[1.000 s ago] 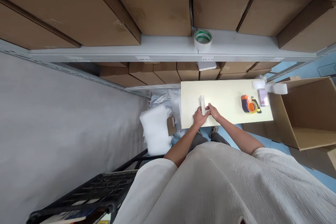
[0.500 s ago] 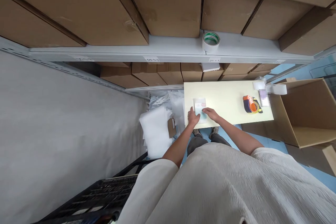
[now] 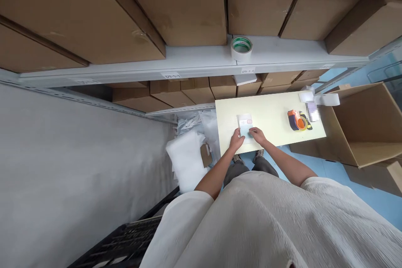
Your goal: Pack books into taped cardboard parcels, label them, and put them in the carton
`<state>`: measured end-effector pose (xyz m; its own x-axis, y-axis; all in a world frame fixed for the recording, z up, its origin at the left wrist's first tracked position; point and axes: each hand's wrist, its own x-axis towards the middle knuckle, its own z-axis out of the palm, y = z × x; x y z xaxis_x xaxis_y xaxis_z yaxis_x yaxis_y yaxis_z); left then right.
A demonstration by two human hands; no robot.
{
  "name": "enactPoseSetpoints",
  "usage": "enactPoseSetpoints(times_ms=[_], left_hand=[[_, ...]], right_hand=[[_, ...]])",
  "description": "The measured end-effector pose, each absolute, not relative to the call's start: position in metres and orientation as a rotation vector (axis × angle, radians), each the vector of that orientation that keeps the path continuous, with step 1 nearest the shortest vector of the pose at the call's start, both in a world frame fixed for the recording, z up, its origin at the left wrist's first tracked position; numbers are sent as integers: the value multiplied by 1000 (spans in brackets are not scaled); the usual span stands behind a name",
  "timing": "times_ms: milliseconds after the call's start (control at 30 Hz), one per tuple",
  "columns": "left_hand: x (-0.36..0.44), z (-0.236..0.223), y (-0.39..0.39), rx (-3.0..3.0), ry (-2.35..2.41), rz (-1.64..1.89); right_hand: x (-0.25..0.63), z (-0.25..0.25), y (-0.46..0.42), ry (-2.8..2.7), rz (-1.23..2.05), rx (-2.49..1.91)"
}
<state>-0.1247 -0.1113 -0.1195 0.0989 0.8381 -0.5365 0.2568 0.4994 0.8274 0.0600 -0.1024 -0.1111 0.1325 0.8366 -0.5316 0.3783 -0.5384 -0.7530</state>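
A flat, pale packet [image 3: 246,122] with a light blue lower part and a small red mark lies on the cream tabletop [image 3: 270,111], near its left end. It seems to be in clear or whitish wrapping. My left hand [image 3: 236,140] grips its lower left edge, thumb on top and fingers along the side. At the right edge, my right hand [image 3: 258,135] has its fingertips pinched together on the packet. Further right on the same board sits an orange and dark tape dispenser [image 3: 297,120], apart from both hands.
White labels [image 3: 328,99] curl at the board's far right corner. An open carton [image 3: 370,121] stands to the right. White foam sheets [image 3: 186,159] are stacked on the left, above a black crate [image 3: 125,238]. Ahead, a shelf holds boxes [image 3: 194,8] and a tape roll [image 3: 241,48].
The packet stood on edge between my hands, then was laid flat with its blue and red face up. My right hand has drawn in to its right edge; the view has shifted slightly.
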Motion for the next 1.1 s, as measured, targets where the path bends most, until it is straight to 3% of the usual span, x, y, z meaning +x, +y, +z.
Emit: enactPoseSetpoints(times_ms=[267, 533, 767, 1100], left_hand=[[-55, -121, -93, 1109, 1346, 417], [-23, -121, -90, 1450, 1497, 374], [28, -101, -87, 1744, 1455, 362], [68, -94, -91, 1739, 1442, 272]], right_hand=[[128, -102, -88, -1200, 1292, -2047], [182, -83, -81, -1198, 1416, -1943], [296, -51, -95, -1235, 1051, -1918], [427, -63, -114, -1575, 758, -2461]])
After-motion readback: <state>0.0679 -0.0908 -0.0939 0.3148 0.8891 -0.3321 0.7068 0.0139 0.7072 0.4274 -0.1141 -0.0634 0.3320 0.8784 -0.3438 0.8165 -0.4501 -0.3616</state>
